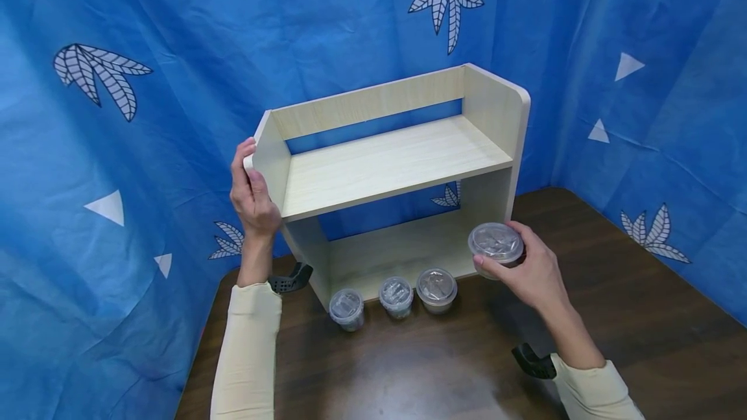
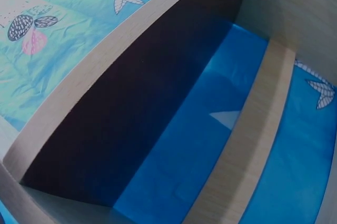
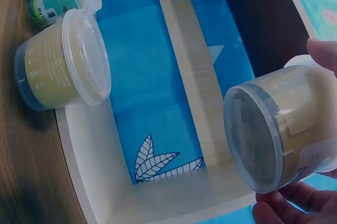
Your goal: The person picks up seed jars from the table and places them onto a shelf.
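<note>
A pale wooden two-tier shelf stands at the back of the table. My left hand grips the upper front edge of its left side panel, thumb on the inner face. In my right hand is a round clear plastic tub with a transparent lid, held in front of the shelf's lower right side. The right wrist view shows fingers around this tub and beige material inside. By the shelf's lower front edge stand a wide lidded tub and two smaller ones, a middle tub and a left tub.
The dark brown tabletop extends in front and to the right. Blue patterned curtains enclose the back and sides. Behind the shelf runs a rear slat, with curtain showing through the gaps.
</note>
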`<state>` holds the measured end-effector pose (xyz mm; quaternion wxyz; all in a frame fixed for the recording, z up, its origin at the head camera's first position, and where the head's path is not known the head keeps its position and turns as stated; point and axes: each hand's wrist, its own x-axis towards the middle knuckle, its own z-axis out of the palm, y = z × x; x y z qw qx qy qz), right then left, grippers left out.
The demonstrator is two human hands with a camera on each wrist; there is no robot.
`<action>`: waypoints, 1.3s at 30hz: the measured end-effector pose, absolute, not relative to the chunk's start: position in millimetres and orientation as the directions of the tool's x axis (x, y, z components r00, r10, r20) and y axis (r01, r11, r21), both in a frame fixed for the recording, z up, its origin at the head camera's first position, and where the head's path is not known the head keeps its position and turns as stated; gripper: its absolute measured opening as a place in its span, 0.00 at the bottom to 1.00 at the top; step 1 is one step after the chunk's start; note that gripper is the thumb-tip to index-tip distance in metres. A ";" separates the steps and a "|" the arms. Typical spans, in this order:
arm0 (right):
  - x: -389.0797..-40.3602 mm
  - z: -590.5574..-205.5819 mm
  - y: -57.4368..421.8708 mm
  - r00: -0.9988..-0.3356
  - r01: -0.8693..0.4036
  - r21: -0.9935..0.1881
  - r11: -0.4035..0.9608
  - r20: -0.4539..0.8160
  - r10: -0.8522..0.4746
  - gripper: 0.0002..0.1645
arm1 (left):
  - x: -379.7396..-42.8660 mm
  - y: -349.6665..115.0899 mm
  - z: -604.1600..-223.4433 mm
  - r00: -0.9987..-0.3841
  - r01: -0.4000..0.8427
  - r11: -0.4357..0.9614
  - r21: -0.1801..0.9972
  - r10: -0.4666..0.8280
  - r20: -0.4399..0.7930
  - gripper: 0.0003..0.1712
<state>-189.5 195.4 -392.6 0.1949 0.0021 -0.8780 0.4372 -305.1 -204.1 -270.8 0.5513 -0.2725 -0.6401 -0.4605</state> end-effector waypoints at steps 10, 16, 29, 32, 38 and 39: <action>-194.0 -384.2 193.2 -0.918 -0.189 -0.770 0.610 0.358 0.167 0.53 | -305.7 -205.3 -271.4 -0.237 0.856 0.435 0.279 -0.148 0.960 0.21; -196.7 -379.3 191.6 -0.912 -0.199 -0.776 0.599 0.370 0.176 0.52 | -304.6 -204.6 -271.3 -0.234 0.853 0.443 0.276 -0.147 0.961 0.22; -200.7 -372.6 188.5 -0.888 -0.271 -0.773 0.574 0.430 0.160 0.49 | -305.3 -205.7 -271.5 -0.238 0.849 0.449 0.279 -0.146 0.960 0.23; -200.8 -370.9 188.8 -0.882 -0.287 -0.771 0.568 0.444 0.157 0.48 | -305.1 -206.0 -271.4 -0.236 0.852 0.445 0.276 -0.144 0.961 0.23; -201.0 -368.0 188.5 -0.873 -0.305 -0.768 0.563 0.462 0.157 0.47 | -304.5 -205.9 -271.4 -0.234 0.849 0.453 0.271 -0.137 0.963 0.22; -201.2 -367.4 188.4 -0.872 -0.308 -0.767 0.563 0.464 0.157 0.47 | -304.4 -206.1 -271.5 -0.233 0.849 0.455 0.269 -0.135 0.963 0.23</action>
